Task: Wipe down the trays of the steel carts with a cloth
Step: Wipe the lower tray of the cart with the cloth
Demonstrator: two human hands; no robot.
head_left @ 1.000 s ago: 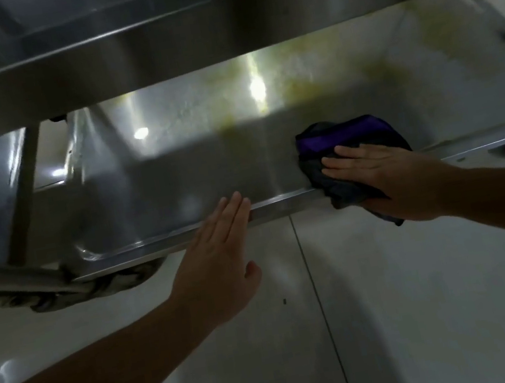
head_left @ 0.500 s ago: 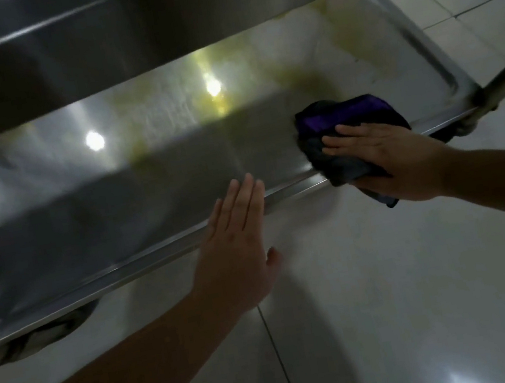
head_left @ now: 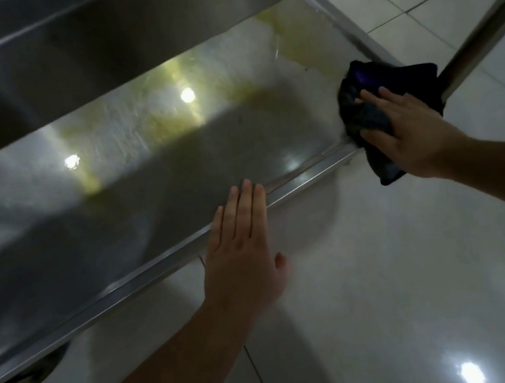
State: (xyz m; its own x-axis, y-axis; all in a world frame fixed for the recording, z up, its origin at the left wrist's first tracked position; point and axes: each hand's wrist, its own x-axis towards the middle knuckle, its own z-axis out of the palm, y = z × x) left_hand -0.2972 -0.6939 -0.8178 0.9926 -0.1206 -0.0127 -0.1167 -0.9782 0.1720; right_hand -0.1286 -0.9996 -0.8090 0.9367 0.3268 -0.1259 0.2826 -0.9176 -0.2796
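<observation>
Where lit, tray [head_left: 135,137] yellow-stained, cloth [head_left: 362,116] prob. purple-black

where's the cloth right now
In the head view the dark cloth is at the right, pressed under the right hand on the lower tray, at its near right corner beside the cart's post.
</observation>
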